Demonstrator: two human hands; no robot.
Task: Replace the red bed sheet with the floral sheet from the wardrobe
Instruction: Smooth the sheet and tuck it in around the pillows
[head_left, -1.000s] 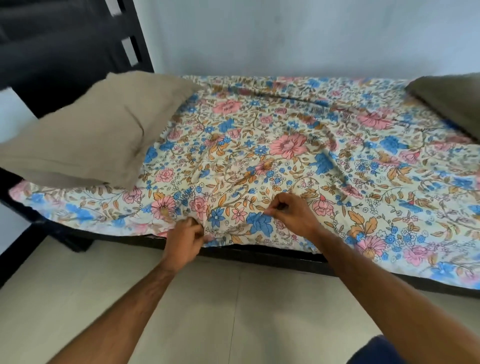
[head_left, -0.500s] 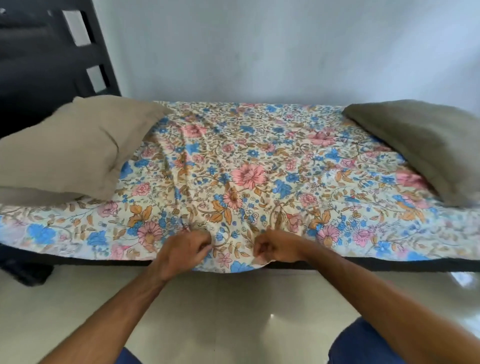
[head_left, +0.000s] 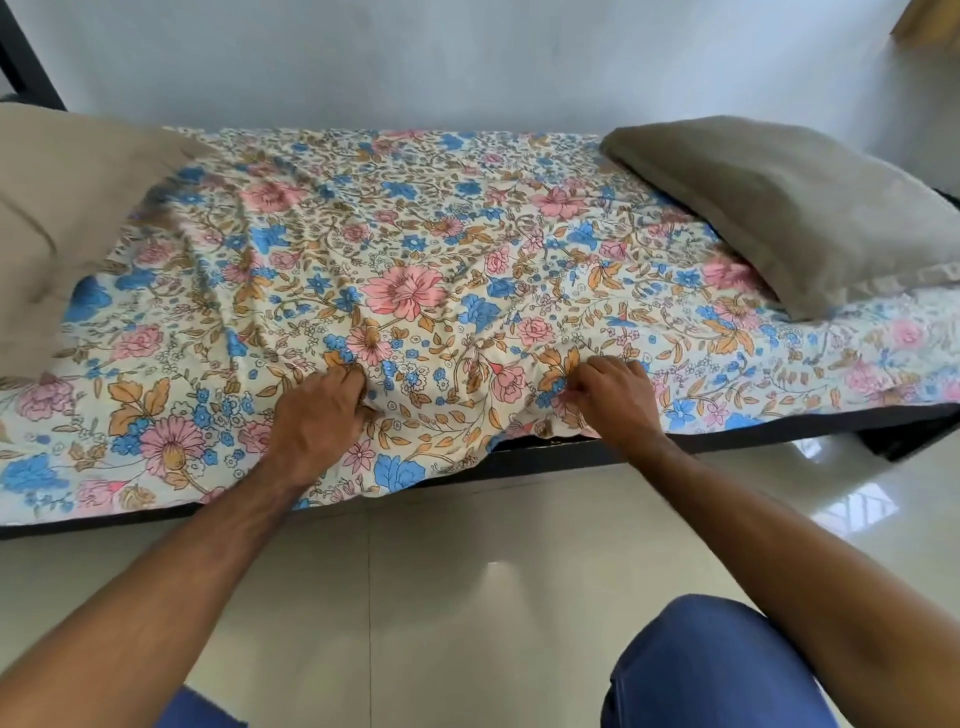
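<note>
at near bed edge | sheet (head_left: 415, 260) spread over mattress, two pillows on top | left hand (head_left: 317, 415) and right hand (head_left: 613, 400) both pinch bunched cloth, likely tugging out wrinkles | red sheet not visible

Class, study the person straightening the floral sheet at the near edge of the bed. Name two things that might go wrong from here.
1. Both the left hand and right hand grip the floral sheet near the middle of its near edge; a hard pull may bunch more creases there.
2. The right pillow and left pillow lie on the sheet, so tugging might drag them askew.
</note>
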